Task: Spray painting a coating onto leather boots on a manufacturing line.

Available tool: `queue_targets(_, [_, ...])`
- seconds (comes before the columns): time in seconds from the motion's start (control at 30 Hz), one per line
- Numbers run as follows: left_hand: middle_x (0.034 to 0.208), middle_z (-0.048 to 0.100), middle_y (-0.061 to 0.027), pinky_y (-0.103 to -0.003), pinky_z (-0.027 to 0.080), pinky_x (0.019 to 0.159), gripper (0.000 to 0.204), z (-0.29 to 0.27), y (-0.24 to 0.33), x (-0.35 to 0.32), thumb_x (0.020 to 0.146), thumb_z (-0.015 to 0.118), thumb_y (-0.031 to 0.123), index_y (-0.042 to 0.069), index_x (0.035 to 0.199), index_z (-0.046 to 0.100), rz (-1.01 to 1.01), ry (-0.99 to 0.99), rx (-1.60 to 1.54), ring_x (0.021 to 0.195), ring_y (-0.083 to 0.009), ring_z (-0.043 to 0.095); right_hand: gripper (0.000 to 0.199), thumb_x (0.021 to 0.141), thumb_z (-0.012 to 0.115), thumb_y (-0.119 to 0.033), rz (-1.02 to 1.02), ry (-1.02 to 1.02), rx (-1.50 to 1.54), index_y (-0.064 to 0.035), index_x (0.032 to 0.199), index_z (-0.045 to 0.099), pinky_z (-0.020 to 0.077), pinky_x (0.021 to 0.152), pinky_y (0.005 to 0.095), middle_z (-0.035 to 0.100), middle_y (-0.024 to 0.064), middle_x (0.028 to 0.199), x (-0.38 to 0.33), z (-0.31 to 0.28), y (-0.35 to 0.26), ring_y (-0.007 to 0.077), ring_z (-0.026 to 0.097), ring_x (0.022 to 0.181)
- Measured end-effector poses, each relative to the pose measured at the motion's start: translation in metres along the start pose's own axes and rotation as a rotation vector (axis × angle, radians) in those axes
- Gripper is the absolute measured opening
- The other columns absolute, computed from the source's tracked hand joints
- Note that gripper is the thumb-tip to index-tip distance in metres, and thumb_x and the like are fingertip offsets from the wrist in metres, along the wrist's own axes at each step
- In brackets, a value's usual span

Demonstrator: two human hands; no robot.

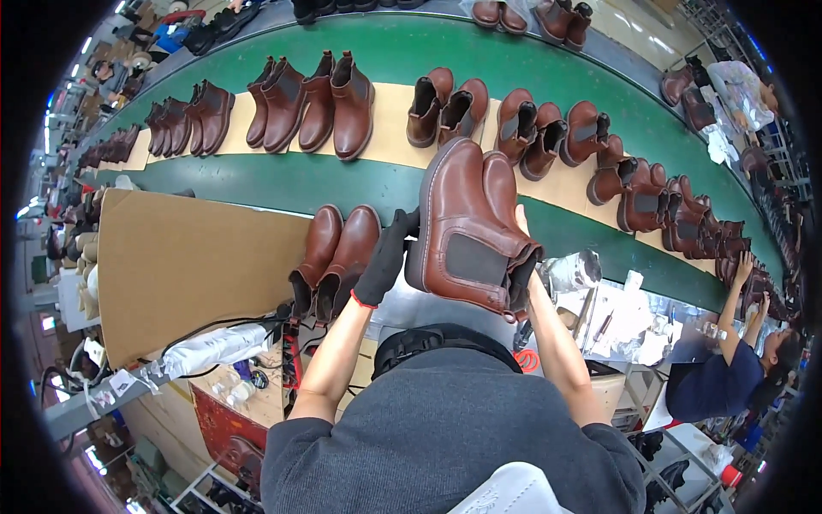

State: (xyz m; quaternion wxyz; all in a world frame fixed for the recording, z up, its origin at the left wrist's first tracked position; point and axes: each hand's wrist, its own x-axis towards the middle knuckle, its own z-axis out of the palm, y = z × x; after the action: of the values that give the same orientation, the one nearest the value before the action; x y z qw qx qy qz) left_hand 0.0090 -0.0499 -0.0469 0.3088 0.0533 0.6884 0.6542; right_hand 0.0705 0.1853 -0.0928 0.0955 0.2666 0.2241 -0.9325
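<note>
A pair of brown leather ankle boots is held up in front of my chest. The nearer boot (462,197) lies on its side, its dark elastic panel showing, and the other boot (500,184) sits partly hidden behind it. My left hand (390,257), in a black glove with a red cuff edge, grips the nearer boot along its sole near the heel. Bare, my right hand (522,221) is closed round the pair from the right; most of its fingers are hidden behind the boots. Just left of my glove, another brown pair (336,244) stands on the workbench.
Rows of brown boots (351,107) stand on tan card strips along the green conveyor (394,56). A large cardboard sheet (197,265) lies at left. Rags and tools (612,321) cover the bench at right, where a co-worker (719,377) handles boots farther along.
</note>
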Motion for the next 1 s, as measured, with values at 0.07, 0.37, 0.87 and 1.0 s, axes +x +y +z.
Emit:
queue_targets(0.07, [0.123,0.056,-0.0071,-0.029,0.039,0.092,0.055,-0.003,-0.003,0.003,0.102,0.026,0.041,0.003,0.139,0.039,-0.076,-0.043,-0.119,0.107,-0.0136,0.05,0.073,0.088,0.047,-0.06,0.062,0.061,-0.001,-0.0022,0.133,0.043,0.0454,0.096,0.0398,0.054,0.0174,0.125,-0.002,0.0,-0.001,0.0281,0.056,0.109])
queue_targets(0.37, [0.126,0.053,-0.012,-0.04,0.045,0.097,0.045,0.013,-0.016,0.014,0.095,0.051,0.032,0.007,0.131,0.044,0.07,-0.197,-1.007,0.115,-0.0258,0.053,0.043,0.092,0.055,-0.036,0.006,-0.039,-0.076,-0.0099,0.126,0.05,0.0455,0.093,0.0355,0.059,0.0081,0.118,-0.013,0.043,-0.011,0.0196,0.057,0.107])
queue_targets(0.87, [0.107,0.059,-0.0145,-0.042,0.054,0.086,0.039,0.022,-0.026,0.028,0.088,0.062,0.033,0.003,0.112,0.053,-0.394,-0.01,-1.594,0.098,-0.0292,0.06,0.041,0.088,0.062,-0.041,-0.014,0.102,-0.096,-0.0081,0.112,0.053,0.0488,0.083,0.031,0.057,0.005,0.101,0.0,0.032,-0.009,0.0153,0.056,0.09])
queue_targets(1.0, [0.11,0.057,-0.0145,-0.042,0.053,0.088,0.042,0.027,-0.019,0.024,0.087,0.065,0.032,0.003,0.113,0.052,-0.397,0.006,-1.627,0.098,-0.0295,0.059,0.039,0.088,0.062,-0.04,-0.021,0.101,-0.072,-0.0081,0.109,0.053,0.0493,0.082,0.0287,0.057,0.0048,0.099,-0.002,0.03,-0.008,0.0144,0.055,0.088])
